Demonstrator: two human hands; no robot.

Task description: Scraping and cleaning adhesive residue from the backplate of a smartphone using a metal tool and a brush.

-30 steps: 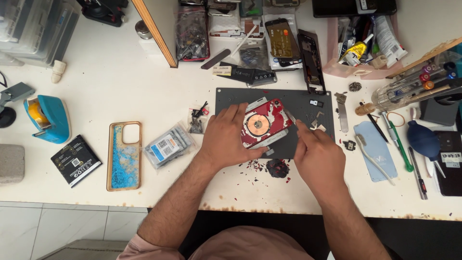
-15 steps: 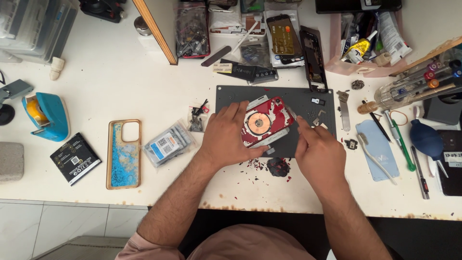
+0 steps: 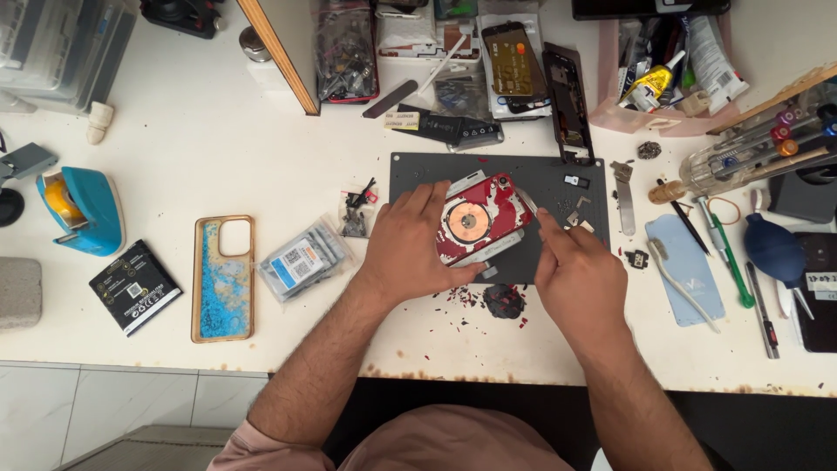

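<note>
A phone with a cracked red back and a round copper coil (image 3: 482,220) lies tilted on a dark grey work mat (image 3: 418,171). My left hand (image 3: 411,245) presses down on its left side and grips it. My right hand (image 3: 577,272) sits at the phone's lower right edge, pinching a thin metal tool whose tip meets the phone's rim. Red glass chips and a dark clump (image 3: 504,301) lie on the white table just below the mat.
A blue and gold phone case (image 3: 223,277), a bagged part (image 3: 302,260) and a black box (image 3: 135,286) lie to the left. A blue tape dispenser (image 3: 80,209) stands far left. Screwdrivers, tweezers, a blue air blower (image 3: 775,253) and a light blue card (image 3: 686,269) crowd the right.
None of note; both hands stay on the phone, with the right hand shifting only slightly at its lower right edge.
</note>
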